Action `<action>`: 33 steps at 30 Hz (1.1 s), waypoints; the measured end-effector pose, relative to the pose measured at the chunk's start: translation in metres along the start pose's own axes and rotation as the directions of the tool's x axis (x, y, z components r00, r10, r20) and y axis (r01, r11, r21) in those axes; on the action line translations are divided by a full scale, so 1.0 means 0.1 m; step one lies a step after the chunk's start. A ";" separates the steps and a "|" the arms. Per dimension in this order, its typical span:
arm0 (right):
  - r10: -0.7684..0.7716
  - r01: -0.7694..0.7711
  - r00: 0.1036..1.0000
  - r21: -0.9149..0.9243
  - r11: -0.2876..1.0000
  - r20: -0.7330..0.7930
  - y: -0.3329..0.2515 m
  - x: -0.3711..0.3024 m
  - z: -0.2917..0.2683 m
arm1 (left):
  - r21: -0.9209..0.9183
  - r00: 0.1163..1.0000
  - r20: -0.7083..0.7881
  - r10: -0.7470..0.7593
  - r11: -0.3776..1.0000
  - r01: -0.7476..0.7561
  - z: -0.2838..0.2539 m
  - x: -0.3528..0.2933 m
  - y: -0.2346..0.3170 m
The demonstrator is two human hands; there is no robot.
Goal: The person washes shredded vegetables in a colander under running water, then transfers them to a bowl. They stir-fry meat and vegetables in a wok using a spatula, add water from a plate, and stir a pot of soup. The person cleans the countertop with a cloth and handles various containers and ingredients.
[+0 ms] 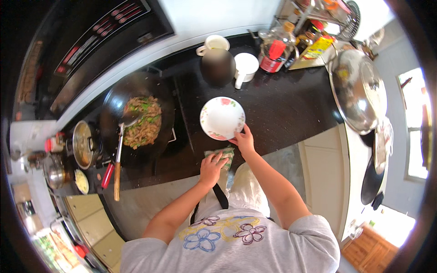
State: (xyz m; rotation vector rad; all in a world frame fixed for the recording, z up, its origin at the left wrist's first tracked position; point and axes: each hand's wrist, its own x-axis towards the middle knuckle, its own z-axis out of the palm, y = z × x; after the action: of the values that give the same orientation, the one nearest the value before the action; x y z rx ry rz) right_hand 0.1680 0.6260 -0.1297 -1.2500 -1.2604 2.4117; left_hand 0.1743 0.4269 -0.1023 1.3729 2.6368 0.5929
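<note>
A white plate (pixel 222 119) with pink flowers and green leaves near its rim is over the dark countertop, in front of me. My right hand (pixel 245 141) grips its near right rim, with the thumb and fingers at the edge. Just below the plate, at the counter's front edge, my left hand (pixel 212 168) is closed on a folded green and white cloth (pixel 226 157). Part of the cloth is hidden under the fingers. The plate's inside shows no food.
Left on the stove, a wok (pixel 116 98) holds cooked meat with green pieces (pixel 144 123) and a wooden-handled spatula (pixel 119 159). White mugs (pixel 247 68) and a dark round thing (pixel 217 68) stand behind the plate. Bottles (pixel 277 48) and a large lidded pan (pixel 359 91) are at right.
</note>
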 end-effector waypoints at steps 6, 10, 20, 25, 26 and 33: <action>-0.583 0.441 0.810 -0.727 0.526 0.069 -0.30 -0.35 -0.22 | 0.009 0.993 0.116 0.024 1.000 -0.025 0.22 0.44 0.30; -0.656 0.680 0.621 -0.712 0.178 0.429 -0.27 -0.62 -0.70 | -0.184 0.988 0.153 0.018 0.983 0.011 0.41 0.85 0.55; -0.537 0.572 0.582 -0.777 -0.264 0.610 -0.67 -0.06 -1.32 | -0.144 0.990 0.105 0.092 0.987 -0.076 0.54 1.57 0.87; -0.688 0.420 0.620 -0.900 -0.117 0.378 -1.40 0.42 -2.04 | -0.157 0.962 0.089 0.260 0.957 -0.244 1.01 2.76 1.45; -0.715 0.375 0.613 -0.920 -0.111 0.336 -1.54 0.51 -2.23 | -0.151 0.951 0.105 0.291 0.950 -0.274 1.14 3.01 1.61; -0.790 0.071 0.612 -0.997 0.035 0.016 -2.07 0.79 -3.41 | -0.203 0.892 0.203 0.404 0.908 -0.366 1.84 3.99 2.85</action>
State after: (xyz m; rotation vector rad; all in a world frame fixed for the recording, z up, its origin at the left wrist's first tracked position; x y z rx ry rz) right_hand 0.3181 1.0038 -0.1283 -1.1769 -2.4935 0.3510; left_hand 0.2086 0.9488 -0.1277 1.8041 2.0896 0.6160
